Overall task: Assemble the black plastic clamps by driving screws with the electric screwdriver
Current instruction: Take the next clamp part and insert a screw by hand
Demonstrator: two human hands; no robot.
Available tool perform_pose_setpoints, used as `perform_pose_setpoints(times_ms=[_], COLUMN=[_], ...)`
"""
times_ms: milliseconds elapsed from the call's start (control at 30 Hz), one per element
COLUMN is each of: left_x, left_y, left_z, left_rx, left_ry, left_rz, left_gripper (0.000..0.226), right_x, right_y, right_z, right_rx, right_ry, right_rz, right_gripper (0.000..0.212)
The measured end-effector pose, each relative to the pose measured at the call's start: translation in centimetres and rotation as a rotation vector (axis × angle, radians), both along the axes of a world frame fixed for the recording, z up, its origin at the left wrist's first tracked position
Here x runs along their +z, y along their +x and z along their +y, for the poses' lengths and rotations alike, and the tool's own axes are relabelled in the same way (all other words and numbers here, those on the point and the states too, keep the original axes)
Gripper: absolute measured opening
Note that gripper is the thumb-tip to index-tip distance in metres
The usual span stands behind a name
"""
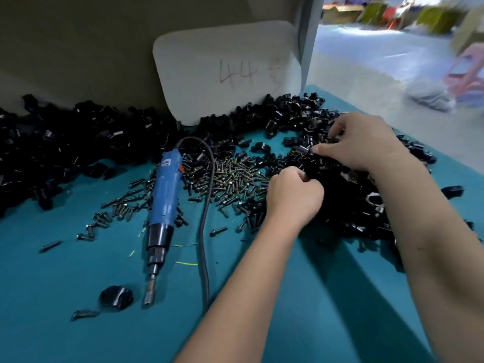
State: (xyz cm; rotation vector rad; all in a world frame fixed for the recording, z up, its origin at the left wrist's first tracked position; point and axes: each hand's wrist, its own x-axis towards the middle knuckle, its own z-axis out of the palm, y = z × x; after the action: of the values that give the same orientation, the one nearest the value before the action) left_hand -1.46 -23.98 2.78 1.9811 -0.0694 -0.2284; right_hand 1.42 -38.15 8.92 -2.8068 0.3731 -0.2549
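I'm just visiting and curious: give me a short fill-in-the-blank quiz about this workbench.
1. The electric screwdriver lying on the table has a ____ body.
2. The white board at the back bears the number ____.
3. The table cover is ____ in colour.
4. Both the left hand and right hand are busy in the pile of black ____.

Missing words: blue; 44; teal; clamps

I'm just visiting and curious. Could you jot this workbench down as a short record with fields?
surface: teal table
tool: blue electric screwdriver lying untouched, cord looping away
screws: loose pile mid-table
clamp parts: black heaps along the back and under the hands
left hand: curled on black clamp pieces
right hand: pinching a black piece in the pile
card: white, marked 44
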Motion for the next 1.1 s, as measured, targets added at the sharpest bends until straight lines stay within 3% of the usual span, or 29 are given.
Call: perform_pose_setpoints(times_ms=[133,233,367,467,600,733,800,900,1000,1100], left_x=[0.1,0.4,0.1,-0.3,-0.1,0.2,0.8,2.1,2.9,2.7], left_y=[0.6,1.8,4.4,6.3,7.4,7.9,7.8,7.5,7.2,6.8], left_z=[-0.5,1.1,4.1,5.4,5.7,6.2,7.0,9.5,13.1,17.7], left_rx=[-0.016,0.062,0.253,0.194,0.131,0.128,0.175,0.301,0.483,0.596], left_ry=[-0.023,0.024,0.39,0.569,0.623,0.542,0.453,0.333,0.246,0.249], left_rz=[-0.011,-0.073,-0.353,-0.351,-0.306,-0.318,-0.372,-0.468,-0.554,-0.598], left_gripper=[0.019,0.028,0.03,0.024,0.008,0.023,0.026,0.018,0.012,0.015], right_x=[-0.3,-0.4,-1.2,-2.6,-4.6,-5.4,-4.9,-4.0,-3.6,-3.4], right_y=[1.2,2.9,6.3,8.8,10.6,11.0,11.0,10.6,9.1,7.4], right_z=[1.2,3.0,5.9,7.9,8.9,8.7,9.2,12.0,16.2,20.6], right_rx=[-0.002,0.056,0.214,0.306,0.32,0.253,0.233,0.279,0.346,0.4], right_ry=[0.079,0.063,-0.011,-0.1,-0.114,-0.153,-0.034,0.328,0.733,1.068], right_rz=[-0.188,-0.215,-0.023,0.167,0.213,0.057,-0.044,-0.153,-0.137,-0.062], right_gripper=[0.018,0.014,0.036,0.054,0.058,0.046,0.048,0.035,0.014,0.012])
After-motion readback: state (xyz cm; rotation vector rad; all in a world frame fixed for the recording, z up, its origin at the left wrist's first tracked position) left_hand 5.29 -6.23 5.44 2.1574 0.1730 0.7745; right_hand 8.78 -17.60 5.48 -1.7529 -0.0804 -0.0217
